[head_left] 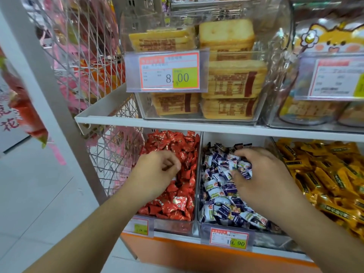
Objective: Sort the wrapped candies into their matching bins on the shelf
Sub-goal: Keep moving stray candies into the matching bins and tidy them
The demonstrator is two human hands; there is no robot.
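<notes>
The purple candy bin [199,194] is the landmark. Overhead, the white shelf [197,126] limits lift, so withdraw low and forward. Left of it, beyond a clear wall, lies the red candy bin [194,213]; there the left hand [155,174] hovers, fingers curled, contents unclear. The right hand [262,178] digs into the purple candies [218,196], apparently grasping some; best pinch strays singly.

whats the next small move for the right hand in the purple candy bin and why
Probably lift the right hand slightly out of the purple and white candies, keeping its fingers curled round the few it grips. Whether a stray is among them cannot be told. The left hand hangs over the red candies, fingers curled, seemingly holding nothing.
</notes>
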